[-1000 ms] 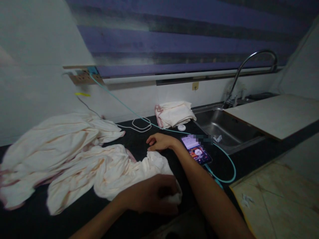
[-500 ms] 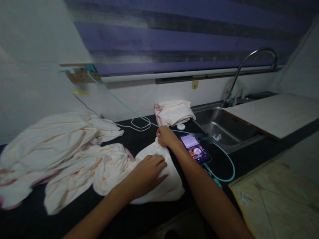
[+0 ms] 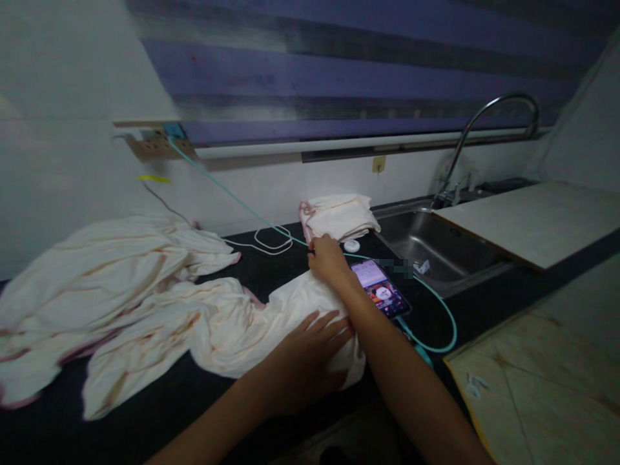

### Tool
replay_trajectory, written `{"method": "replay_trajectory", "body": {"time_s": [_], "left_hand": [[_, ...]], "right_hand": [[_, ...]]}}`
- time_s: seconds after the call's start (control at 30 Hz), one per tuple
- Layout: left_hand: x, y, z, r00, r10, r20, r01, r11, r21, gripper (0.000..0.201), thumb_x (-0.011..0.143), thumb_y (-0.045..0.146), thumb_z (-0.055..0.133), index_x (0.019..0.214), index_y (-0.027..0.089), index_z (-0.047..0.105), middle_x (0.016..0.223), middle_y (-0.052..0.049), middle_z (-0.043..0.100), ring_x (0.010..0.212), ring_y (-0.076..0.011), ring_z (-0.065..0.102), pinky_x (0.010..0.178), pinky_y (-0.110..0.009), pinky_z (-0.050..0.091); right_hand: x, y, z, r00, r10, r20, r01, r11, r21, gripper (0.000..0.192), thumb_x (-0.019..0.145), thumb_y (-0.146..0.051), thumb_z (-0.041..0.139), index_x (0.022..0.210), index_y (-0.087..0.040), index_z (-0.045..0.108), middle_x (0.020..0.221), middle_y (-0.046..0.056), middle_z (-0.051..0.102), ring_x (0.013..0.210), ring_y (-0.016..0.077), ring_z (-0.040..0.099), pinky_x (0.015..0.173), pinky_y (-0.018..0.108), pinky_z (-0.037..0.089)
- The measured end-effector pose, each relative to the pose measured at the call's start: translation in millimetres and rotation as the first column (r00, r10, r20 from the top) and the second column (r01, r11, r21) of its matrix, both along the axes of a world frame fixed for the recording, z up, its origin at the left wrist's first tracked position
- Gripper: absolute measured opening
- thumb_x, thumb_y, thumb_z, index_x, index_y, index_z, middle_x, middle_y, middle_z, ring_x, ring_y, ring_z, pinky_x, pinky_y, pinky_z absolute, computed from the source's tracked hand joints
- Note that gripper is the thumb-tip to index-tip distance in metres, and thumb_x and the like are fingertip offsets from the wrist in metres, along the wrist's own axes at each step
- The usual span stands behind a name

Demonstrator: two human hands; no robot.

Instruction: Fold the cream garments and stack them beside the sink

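From my seat at the far end of the feed, I saw the left hand [image 3: 303, 361] lying flat on the near end of a cream cloth [image 3: 290, 320], fingers spread and pressing down — an open grip, holding nothing. The right hand [image 3: 327, 258] was farther back, its grip pinched closed on the cloth's far corner. The cloth lay on the black counter [image 3: 271, 271], its left part running into a larger heap of crumpled cream laundry [image 3: 106, 284] that covered the counter's left side.

Just right of the right wrist lay a smartphone [image 3: 380, 289] with its screen lit, a teal cable [image 3: 436, 303] looping from it and running up to a wall socket strip [image 3: 155, 145]. Behind the right hand sat a folded stack of cloths [image 3: 339, 216] — beside it a small white round object [image 3: 351, 246]. The steel sink [image 3: 436, 248] and its curved faucet [image 3: 489, 123] stood to the right.
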State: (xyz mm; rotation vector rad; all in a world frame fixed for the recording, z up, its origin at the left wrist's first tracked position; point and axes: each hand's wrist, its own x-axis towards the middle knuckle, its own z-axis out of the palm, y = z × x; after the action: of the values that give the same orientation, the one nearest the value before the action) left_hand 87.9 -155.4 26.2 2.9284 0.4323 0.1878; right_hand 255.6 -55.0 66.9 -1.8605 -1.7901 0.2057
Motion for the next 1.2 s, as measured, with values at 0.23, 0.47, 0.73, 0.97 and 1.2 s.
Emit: {"method": "replay_trajectory", "body": {"time_s": [0.23, 0.47, 0.73, 0.97, 1.2], "left_hand": [[13.6, 8.6, -9.6, 0.986, 0.148, 0.080, -0.136, 0.981, -0.139, 0.069, 0.092, 0.032, 0.060, 0.158, 0.021, 0.043, 0.165, -0.016, 0.039, 0.155, -0.0382, 0.031, 0.128, -0.058, 0.025], [-30.0, 20.3, 51.7, 0.997, 0.046, 0.054, -0.003, 0.796, -0.605, 0.029, 0.101, 0.032, 0.049, 0.105, 0.027, 0.078, 0.105, 0.000, 0.079, 0.098, -0.0180, 0.073, 0.090, -0.029, 0.053], [-46.2, 65.5, 28.1, 0.923, 0.384, 0.021, -0.382, 0.921, -0.075, 0.048, 0.105, 0.051, 0.036, 0.085, 0.019, 0.065, 0.089, -0.008, 0.067, 0.082, -0.0209, 0.063, 0.074, -0.033, 0.044], [-48.9, 52.7, 29.0, 0.875, 0.467, -0.127, -0.470, 0.883, 0.009, 0.050, 0.100, 0.058, 0.040, 0.094, 0.017, 0.068, 0.091, -0.015, 0.071, 0.083, -0.0278, 0.067, 0.080, -0.041, 0.051], [-55.9, 44.8, 44.8, 0.738, 0.568, -0.365, -0.603, 0.798, 0.022, 0.071, 0.100, 0.067, 0.023, 0.108, 0.015, 0.071, 0.111, -0.022, 0.075, 0.101, -0.0387, 0.073, 0.089, -0.052, 0.053]], "right_hand": [[-56.9, -37.6, 27.4, 0.985, 0.167, -0.031, -0.161, 0.978, 0.130, 0.032, 0.100, -0.033, 0.054, 0.125, -0.014, 0.063, 0.126, 0.021, 0.059, 0.119, 0.0360, 0.060, 0.099, 0.052, 0.052], [-74.4, -36.8, -21.7, 0.945, 0.113, -0.307, -0.106, 0.994, 0.040, 0.048, 0.107, -0.039, 0.039, 0.142, -0.009, 0.052, 0.134, 0.023, 0.063, 0.130, 0.0331, 0.058, 0.107, 0.048, 0.048], [-43.2, -48.5, -58.0, 0.999, 0.034, -0.038, -0.032, 0.998, 0.059, 0.048, 0.106, -0.030, 0.042, 0.149, -0.011, 0.051, 0.146, 0.021, 0.060, 0.153, 0.0345, 0.034, 0.124, 0.056, 0.024], [-32.5, -42.4, -61.7, 0.979, 0.202, -0.009, -0.200, 0.975, 0.099, 0.054, 0.107, -0.036, 0.042, 0.154, -0.010, 0.045, 0.159, 0.019, 0.047, 0.152, 0.0327, 0.035, 0.125, 0.051, 0.027], [-16.2, -45.0, -62.1, 0.971, 0.227, -0.071, -0.183, 0.903, 0.388, 0.044, 0.097, -0.009, 0.038, 0.136, -0.010, 0.057, 0.137, 0.019, 0.058, 0.130, 0.0238, 0.054, 0.115, 0.041, 0.045]]}}
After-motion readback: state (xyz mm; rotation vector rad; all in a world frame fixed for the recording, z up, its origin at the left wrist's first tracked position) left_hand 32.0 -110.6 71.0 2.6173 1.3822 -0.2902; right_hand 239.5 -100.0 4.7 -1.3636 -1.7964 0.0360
